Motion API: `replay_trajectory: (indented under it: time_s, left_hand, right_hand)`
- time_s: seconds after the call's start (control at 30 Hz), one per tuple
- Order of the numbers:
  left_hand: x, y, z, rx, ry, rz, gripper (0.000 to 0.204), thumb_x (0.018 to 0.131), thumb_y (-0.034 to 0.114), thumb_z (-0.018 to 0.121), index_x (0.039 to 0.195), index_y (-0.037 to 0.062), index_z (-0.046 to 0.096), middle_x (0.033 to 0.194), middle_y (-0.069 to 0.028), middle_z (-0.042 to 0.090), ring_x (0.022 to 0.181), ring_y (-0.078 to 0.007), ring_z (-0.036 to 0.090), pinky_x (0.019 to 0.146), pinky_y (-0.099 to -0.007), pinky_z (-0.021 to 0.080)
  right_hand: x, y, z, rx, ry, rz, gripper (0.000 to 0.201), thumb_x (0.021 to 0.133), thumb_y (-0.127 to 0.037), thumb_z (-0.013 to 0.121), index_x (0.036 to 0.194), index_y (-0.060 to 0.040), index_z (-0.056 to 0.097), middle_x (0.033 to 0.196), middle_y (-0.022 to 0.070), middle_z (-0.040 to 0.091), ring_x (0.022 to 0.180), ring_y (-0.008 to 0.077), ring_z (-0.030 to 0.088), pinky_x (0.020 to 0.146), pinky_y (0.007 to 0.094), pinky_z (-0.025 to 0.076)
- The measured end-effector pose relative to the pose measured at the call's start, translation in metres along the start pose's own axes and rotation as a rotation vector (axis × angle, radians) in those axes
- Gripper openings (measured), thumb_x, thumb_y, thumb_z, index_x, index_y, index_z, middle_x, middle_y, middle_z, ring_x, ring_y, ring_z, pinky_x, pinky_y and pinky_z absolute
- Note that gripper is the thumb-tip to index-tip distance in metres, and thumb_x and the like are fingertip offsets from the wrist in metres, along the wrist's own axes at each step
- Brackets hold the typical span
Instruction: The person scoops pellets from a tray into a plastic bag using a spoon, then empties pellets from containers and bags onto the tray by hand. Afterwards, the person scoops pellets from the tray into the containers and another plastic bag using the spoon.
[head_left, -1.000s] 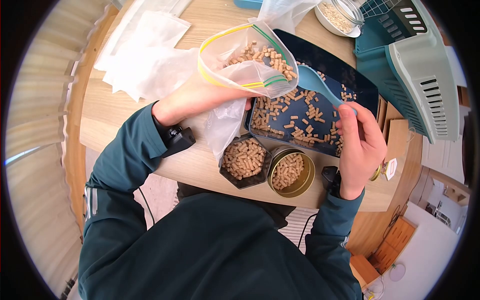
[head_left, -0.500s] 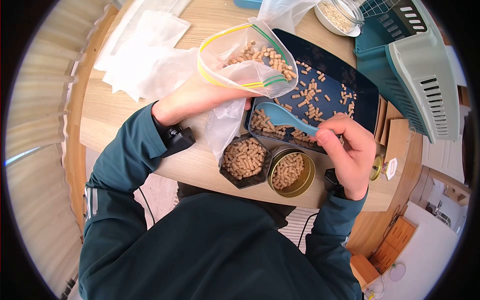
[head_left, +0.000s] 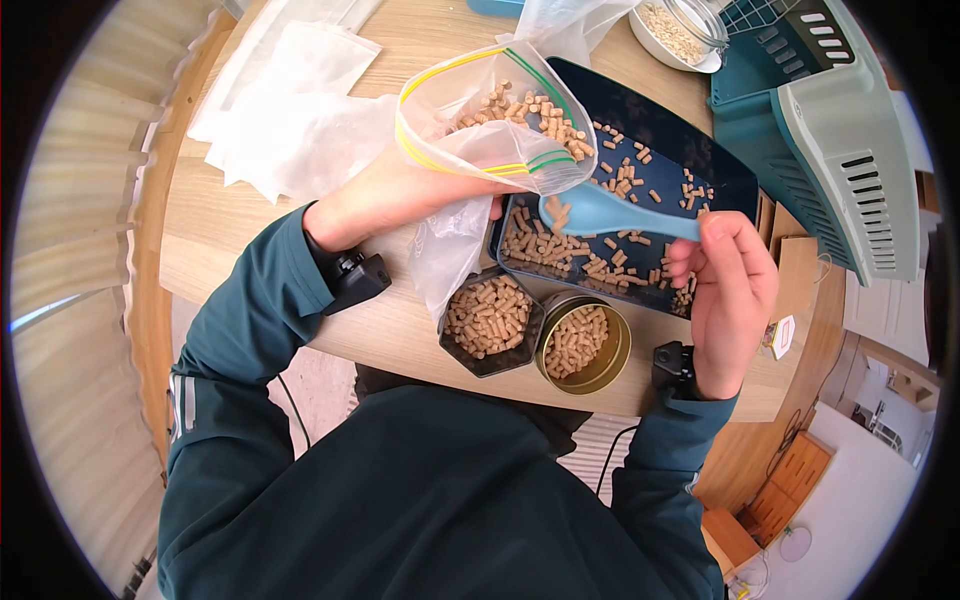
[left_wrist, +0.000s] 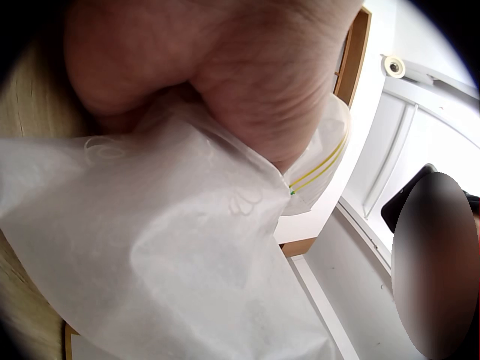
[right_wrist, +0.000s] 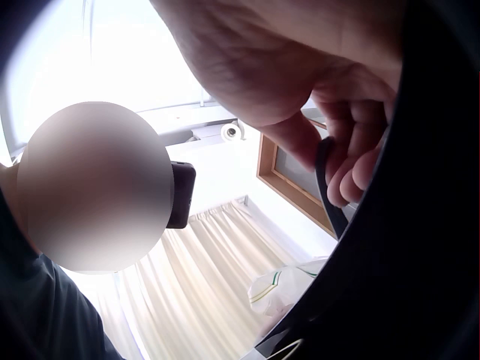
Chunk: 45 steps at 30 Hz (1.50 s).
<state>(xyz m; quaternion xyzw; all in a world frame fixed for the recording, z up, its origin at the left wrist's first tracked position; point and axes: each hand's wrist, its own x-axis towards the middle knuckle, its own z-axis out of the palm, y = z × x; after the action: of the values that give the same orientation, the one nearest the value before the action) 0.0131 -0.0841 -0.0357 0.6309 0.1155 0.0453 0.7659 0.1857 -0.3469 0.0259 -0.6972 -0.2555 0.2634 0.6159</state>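
In the head view, a zip bag [head_left: 425, 108] with yellow and green seal strips gapes at the top, with wood pellets inside. My left hand [head_left: 400, 195] grips it from below; the fingertips are mostly hidden behind the plastic. In the left wrist view the bag [left_wrist: 187, 255] hangs beneath the palm. My right hand [head_left: 735, 285] pinches the handle of a blue spoon [head_left: 630, 215] between thumb and fingers. A few pellets lie in its bowl, just below the bag's rim and over a dark blue tray [head_left: 690, 135] of scattered pellets.
A hexagonal dark container [head_left: 500, 367] and a round gold tin [head_left: 606, 375], both holding pellets, stand at the near table edge. A pet carrier [head_left: 850, 150] and cardboard [head_left: 797, 280] are on the right. White plastic bags [head_left: 290, 110] lie left; a white bowl [head_left: 712, 66] stands behind.
The spoon went from beside the bag down into the pellets at the tray's near left. Now it is raised near the bag with pellets in it. The left hand and bag stayed put.
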Motion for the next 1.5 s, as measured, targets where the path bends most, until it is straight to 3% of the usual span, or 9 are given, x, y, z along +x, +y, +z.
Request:
replay_trajectory:
  time_s: [0.3, 0.53, 0.8, 0.9, 0.97, 1.03, 1.23, 1.3, 1.5]
  left_hand:
    - [0.001, 0.003, 0.002, 0.008, 0.006, -0.004, 0.037, 0.095, 0.028, 0.082, 0.119, 0.003, 0.071, 0.085, -0.0028, 0.07, 0.072, -0.0097, 0.067, 0.065, -0.0253, 0.053]
    - [0.001, 0.003, 0.004, 0.002, 0.035, -0.022, 0.04, 0.093, 0.033, 0.084, 0.117, 0.0034, 0.071, 0.086, -0.0017, 0.07, 0.07, -0.0092, 0.066, 0.062, -0.0251, 0.051]
    - [0.0, -0.005, -0.002, -0.1, 0.042, -0.039, 0.042, 0.092, 0.038, 0.084, 0.111, 0.0034, 0.068, 0.086, -0.0038, 0.066, 0.076, -0.0116, 0.065, 0.067, -0.0262, 0.05]
    - [0.001, -0.01, -0.015, -0.332, -0.223, 0.191, 0.05, 0.096, 0.03, 0.08, 0.13, -0.002, 0.062, 0.099, -0.0073, 0.067, 0.084, -0.015, 0.064, 0.077, -0.0296, 0.052]
    - [-0.002, 0.008, 0.0, -0.459, -0.109, 0.221, 0.068, 0.081, 0.064, 0.085, 0.107, 0.0076, 0.057, 0.086, -0.0015, 0.05, 0.073, -0.0137, 0.052, 0.068, -0.0284, 0.042]
    - [-0.003, 0.006, -0.007, -0.447, -0.143, 0.257, 0.075, 0.081, 0.065, 0.085, 0.12, 0.0077, 0.056, 0.092, -0.0014, 0.049, 0.076, -0.0143, 0.053, 0.069, -0.0289, 0.042]
    - [-0.006, -0.004, -0.012, -0.802, -0.294, 0.215, 0.076, 0.082, 0.051, 0.09, 0.135, 0.011, 0.054, 0.104, -0.0034, 0.051, 0.087, -0.0157, 0.054, 0.071, -0.0291, 0.045]
    - [-0.003, -0.004, -0.015, -0.919, -0.504, 0.255, 0.075, 0.08, 0.044, 0.093, 0.136, 0.0124, 0.055, 0.106, -0.0033, 0.052, 0.087, -0.017, 0.055, 0.073, -0.0307, 0.047]
    - [-0.007, 0.019, -0.011, -0.673, -0.25, 0.082, 0.045, 0.078, 0.011, 0.086, 0.107, 0.0126, 0.053, 0.087, -0.0015, 0.05, 0.077, -0.0155, 0.055, 0.068, -0.0293, 0.045]
  right_hand:
    - [0.003, 0.007, 0.004, 0.086, 0.245, -0.244, 0.023, 0.107, -0.018, 0.063, 0.115, 0.0031, 0.069, 0.1, 0.0179, 0.077, 0.069, 0.0114, 0.062, 0.057, 0.0235, 0.048]
    - [-0.009, 0.007, 0.016, -0.122, 0.157, -0.48, 0.021, 0.101, -0.01, 0.073, 0.112, 0.0071, 0.073, 0.1, 0.0148, 0.074, 0.072, 0.0128, 0.065, 0.063, 0.0232, 0.051]
    - [-0.004, 0.006, 0.014, -0.256, 0.286, -0.374, 0.02, 0.101, -0.01, 0.073, 0.113, 0.0056, 0.074, 0.096, 0.0094, 0.075, 0.072, 0.0088, 0.063, 0.064, 0.0212, 0.051]
    - [-0.005, 0.006, 0.014, -0.252, 0.263, -0.349, 0.019, 0.101, -0.01, 0.073, 0.113, 0.0046, 0.074, 0.096, 0.0085, 0.075, 0.073, 0.0081, 0.064, 0.065, 0.0207, 0.051]
    - [-0.005, 0.005, 0.013, -0.266, 0.26, -0.34, 0.019, 0.101, -0.01, 0.073, 0.113, 0.0042, 0.074, 0.096, 0.0084, 0.076, 0.073, 0.0079, 0.064, 0.066, 0.0205, 0.051]
    - [-0.004, 0.005, 0.013, -0.274, 0.244, -0.321, 0.019, 0.101, -0.011, 0.073, 0.113, 0.0036, 0.075, 0.097, 0.0077, 0.076, 0.074, 0.0074, 0.064, 0.066, 0.02, 0.051]
    - [-0.004, 0.001, 0.015, -0.288, 0.234, -0.242, 0.017, 0.1, -0.009, 0.074, 0.111, 0.0035, 0.075, 0.095, 0.0066, 0.076, 0.074, 0.0065, 0.063, 0.066, 0.0193, 0.051]
    - [-0.004, 0.003, 0.015, -0.3, 0.241, -0.242, 0.015, 0.099, -0.008, 0.075, 0.109, 0.0034, 0.076, 0.093, 0.0053, 0.075, 0.073, 0.0059, 0.062, 0.066, 0.0191, 0.049]
    - [-0.005, 0.006, 0.011, -0.403, 0.196, -0.245, 0.007, 0.095, -0.003, 0.077, 0.097, 0.0037, 0.075, 0.084, 0.0023, 0.071, 0.07, 0.0056, 0.057, 0.063, 0.0204, 0.043]
